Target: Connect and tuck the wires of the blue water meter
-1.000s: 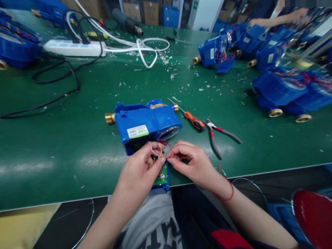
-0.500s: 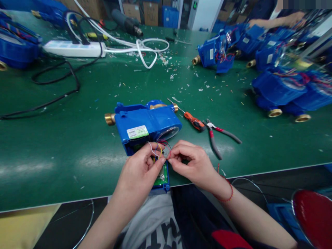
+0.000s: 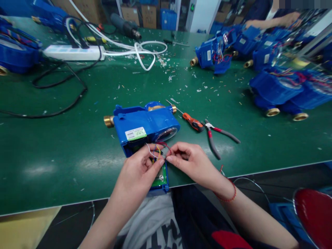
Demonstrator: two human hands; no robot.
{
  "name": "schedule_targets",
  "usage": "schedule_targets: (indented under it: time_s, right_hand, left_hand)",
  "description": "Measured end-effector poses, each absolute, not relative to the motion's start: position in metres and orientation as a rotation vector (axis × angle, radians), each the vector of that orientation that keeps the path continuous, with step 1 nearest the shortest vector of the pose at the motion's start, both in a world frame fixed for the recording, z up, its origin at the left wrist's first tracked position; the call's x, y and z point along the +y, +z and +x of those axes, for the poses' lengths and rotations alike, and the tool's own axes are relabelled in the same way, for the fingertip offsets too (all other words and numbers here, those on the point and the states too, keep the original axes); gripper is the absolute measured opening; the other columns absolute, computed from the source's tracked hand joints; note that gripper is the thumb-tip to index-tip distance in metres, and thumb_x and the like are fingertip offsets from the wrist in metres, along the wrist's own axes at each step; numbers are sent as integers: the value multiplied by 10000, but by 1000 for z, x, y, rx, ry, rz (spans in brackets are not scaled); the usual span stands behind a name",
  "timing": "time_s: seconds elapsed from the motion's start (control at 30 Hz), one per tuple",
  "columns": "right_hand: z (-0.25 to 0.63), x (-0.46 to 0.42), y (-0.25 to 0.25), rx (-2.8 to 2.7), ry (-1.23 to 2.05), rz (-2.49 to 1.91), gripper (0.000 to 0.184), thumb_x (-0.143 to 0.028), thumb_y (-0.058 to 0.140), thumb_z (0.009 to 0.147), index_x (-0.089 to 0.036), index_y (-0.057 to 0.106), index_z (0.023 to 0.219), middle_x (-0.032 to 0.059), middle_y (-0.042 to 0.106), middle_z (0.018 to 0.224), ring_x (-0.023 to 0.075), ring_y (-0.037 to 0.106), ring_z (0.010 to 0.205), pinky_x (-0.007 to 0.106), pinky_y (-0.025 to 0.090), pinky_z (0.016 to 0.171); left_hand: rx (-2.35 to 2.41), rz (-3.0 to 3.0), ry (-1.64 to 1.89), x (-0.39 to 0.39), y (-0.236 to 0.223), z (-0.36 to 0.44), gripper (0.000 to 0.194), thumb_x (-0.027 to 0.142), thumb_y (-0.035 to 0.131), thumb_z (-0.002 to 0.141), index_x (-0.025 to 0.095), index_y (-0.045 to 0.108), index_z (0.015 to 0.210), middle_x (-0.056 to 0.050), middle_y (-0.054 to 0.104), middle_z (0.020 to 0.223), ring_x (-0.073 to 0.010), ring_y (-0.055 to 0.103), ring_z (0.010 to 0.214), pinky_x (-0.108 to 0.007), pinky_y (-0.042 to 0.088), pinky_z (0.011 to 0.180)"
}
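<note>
A blue water meter [image 3: 147, 121] with threaded brass ends lies on the bench in front of me. Thin coloured wires [image 3: 158, 150] run between it and a green circuit board [image 3: 161, 177] set in a blue cover [image 3: 163, 189] at the bench edge. My left hand [image 3: 144, 164] is closed over the board, with thumb and fingers pinching the wires. Close beside it, my right hand [image 3: 185, 157] pinches the end of a red wire [image 3: 169, 149]. The exact wire ends are hidden by my fingertips.
An orange screwdriver [image 3: 193, 122] and red-grey cutting pliers [image 3: 213, 136] lie to the right of the meter. More blue meters [image 3: 278, 86] stand at right. At back left are a white power strip [image 3: 75, 52] and a heat gun [image 3: 126, 26]. A co-worker's arm [image 3: 271, 22] reaches in.
My right thumb and fingers have shifted slightly at the red wire. My left hand keeps its pinch. The whole view has moved a little.
</note>
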State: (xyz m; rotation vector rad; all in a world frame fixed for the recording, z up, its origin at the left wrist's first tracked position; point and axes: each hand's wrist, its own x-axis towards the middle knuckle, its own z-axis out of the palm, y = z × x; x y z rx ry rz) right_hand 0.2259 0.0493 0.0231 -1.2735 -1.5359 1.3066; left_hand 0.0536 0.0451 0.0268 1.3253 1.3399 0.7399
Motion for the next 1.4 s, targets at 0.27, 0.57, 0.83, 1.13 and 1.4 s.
schedule_targets:
  time_s: [0.27,0.57,0.83,1.13,1.4]
  right_hand:
    - [215,56,18,-1458,1240,-1314,123,-227,573,862,-165,580,757,-43,533,649,58,457,476,186,357,451]
    - [221,60,20,-1480,1288,-1302,299,-366,412,965,-163,577,819,-18,566,720,66,515,485,205,400,487]
    - [207,40,24,-1610,1379,-1337,31,-184,638,812,-166,621,831,-60,486,627,80,390,558,220,273,503]
    - [201,37,19,-1486,1498,-1335,109,-126,590,796,-166,585,897,16,634,832,118,573,716,242,456,635]
    - [202,38,20,-1490,1533,-1305,123,-108,590,772,-167,573,878,-1,603,809,107,543,700,231,444,628]
  left_hand:
    - [1388,1480,605,49,21,49,418,329,572,751,181,649,1134,-8,634,712,-135,473,511,-264,373,488]
    - [1222,1283,691,52,29,44,382,279,613,752,174,668,1116,-42,729,856,-162,661,742,-246,501,616]
    - [1251,1173,784,48,40,47,166,274,673,736,162,675,858,33,666,600,-82,583,467,-166,457,457]
    - [1341,1278,916,42,37,51,141,298,638,811,168,679,777,29,658,548,-118,666,492,-179,508,490]
    - [1417,1331,974,42,32,51,150,307,649,821,175,720,832,12,726,630,-124,667,517,-201,508,512]
